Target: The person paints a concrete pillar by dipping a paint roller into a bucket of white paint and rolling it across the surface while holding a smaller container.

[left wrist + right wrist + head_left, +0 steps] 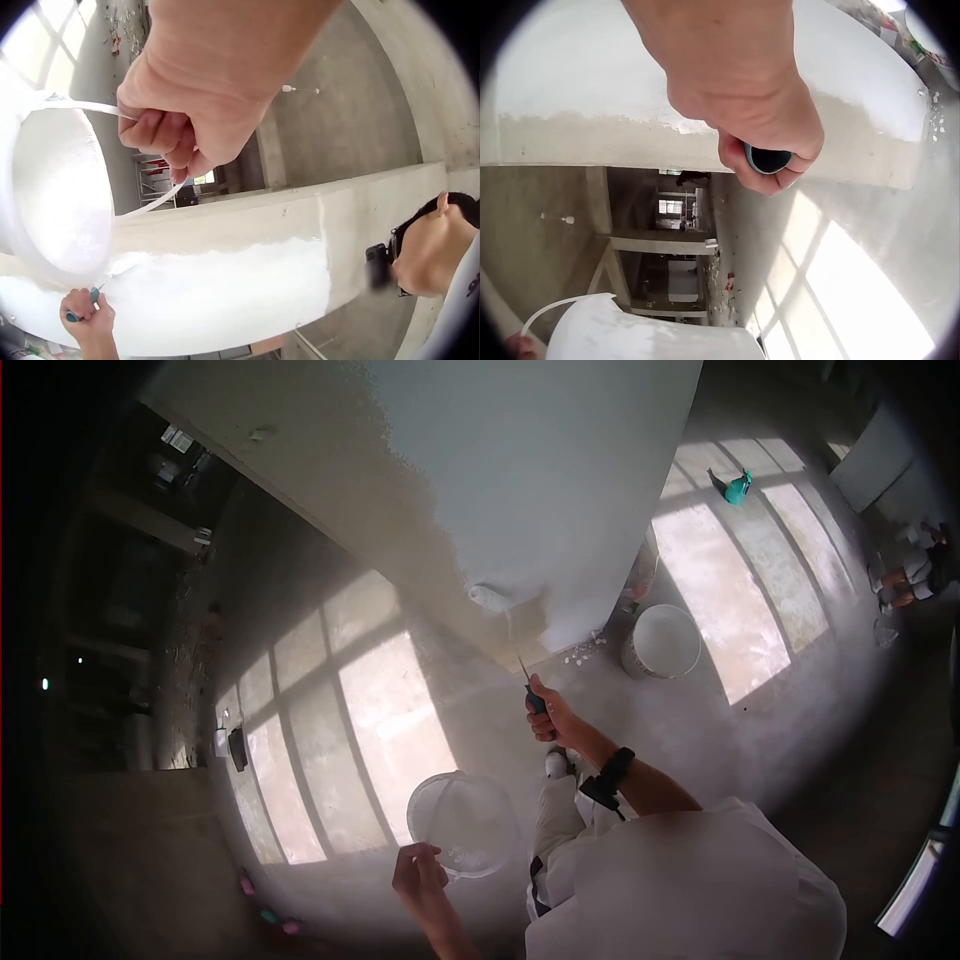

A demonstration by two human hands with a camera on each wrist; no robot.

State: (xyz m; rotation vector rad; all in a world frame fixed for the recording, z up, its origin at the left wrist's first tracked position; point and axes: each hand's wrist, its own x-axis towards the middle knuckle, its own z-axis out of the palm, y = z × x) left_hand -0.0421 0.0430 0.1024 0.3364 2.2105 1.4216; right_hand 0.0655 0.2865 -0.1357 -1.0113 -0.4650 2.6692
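My right hand point(555, 715) grips the dark teal handle of a thin-bladed tool point(536, 700), its blade pointing at the lower part of the wall point(520, 480). White coating covers much of that wall, with bare beige along the left and bottom. A white blob point(488, 597) sits near the coating's edge. Low on the left, my left hand point(420, 875) holds the thin handle of a white bucket point(462, 822). In the left wrist view, the fingers of my left hand point(195, 97) are curled round the bucket handle point(90, 107).
Another white bucket point(664, 642) stands on the floor right of the wall's base, near white scraps point(582, 654). A green bag point(738, 487) lies farther off on the sunlit floor. A person point(912, 575) is at the far right edge.
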